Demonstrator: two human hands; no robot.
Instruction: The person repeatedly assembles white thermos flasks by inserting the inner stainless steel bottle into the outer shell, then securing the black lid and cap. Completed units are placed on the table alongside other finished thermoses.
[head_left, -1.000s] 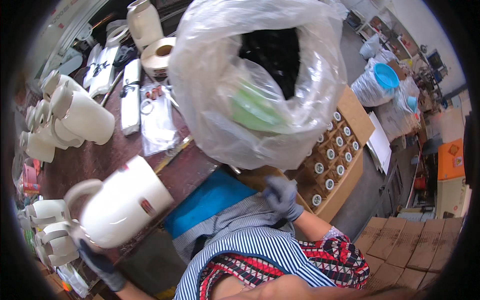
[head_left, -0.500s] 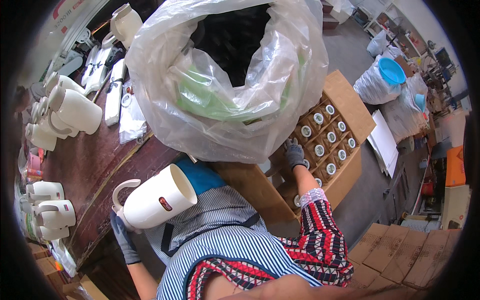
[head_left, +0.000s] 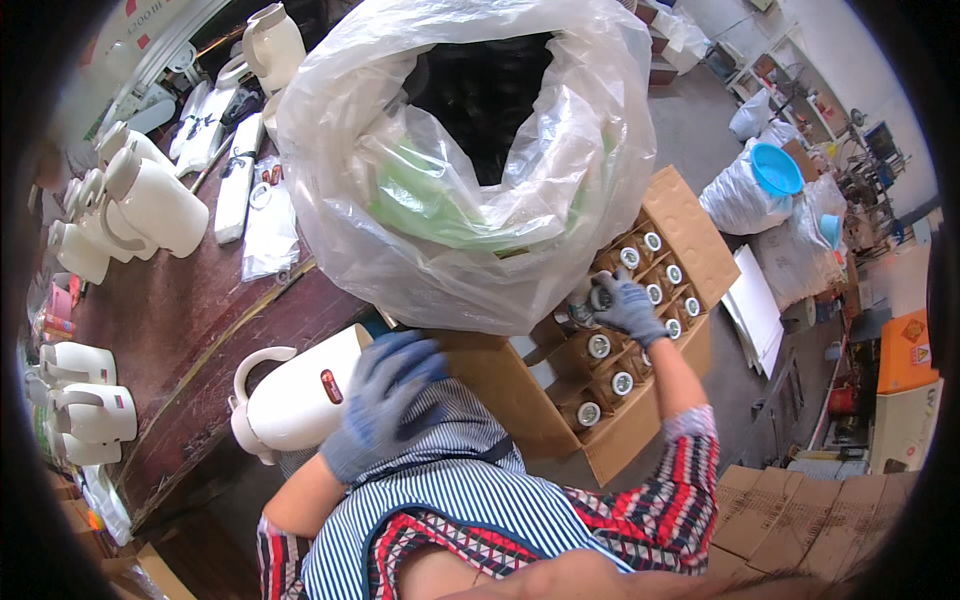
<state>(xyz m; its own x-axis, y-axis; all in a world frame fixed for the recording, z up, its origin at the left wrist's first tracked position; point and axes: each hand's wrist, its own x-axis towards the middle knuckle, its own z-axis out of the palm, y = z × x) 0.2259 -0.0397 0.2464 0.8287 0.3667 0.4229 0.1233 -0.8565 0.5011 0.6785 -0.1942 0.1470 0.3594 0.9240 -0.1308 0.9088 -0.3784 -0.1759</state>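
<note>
A white thermos jug [head_left: 300, 395] with a handle lies tilted at the table's edge by my lap, its wide end toward the right. My left hand [head_left: 385, 400], in a grey glove, is in front of that wide end with its fingers apart; whether it touches the jug is hard to tell. On the right, my gloved right hand [head_left: 630, 305] reaches into an open cardboard carton [head_left: 500, 385]. Its fingers are closed round a silvery flask liner [head_left: 580, 305], partly hidden by the glove. Several similar liners [head_left: 621, 383] stand upright between cardboard dividers.
A large clear plastic bag [head_left: 460, 285] with a dark opening stands ahead, overlapping the carton. More white jugs [head_left: 165, 210] and wrapped white parts [head_left: 237, 180] are on the dark red table [head_left: 200, 330]. Flat cartons [head_left: 790, 515] lie at lower right; sacks with a blue basin [head_left: 776, 170] stand beyond.
My left hand has moved from the jug's narrow end to its wide end, fingers spreading. My right hand has shifted within the carton and now grips a liner. The view has shifted slightly.
</note>
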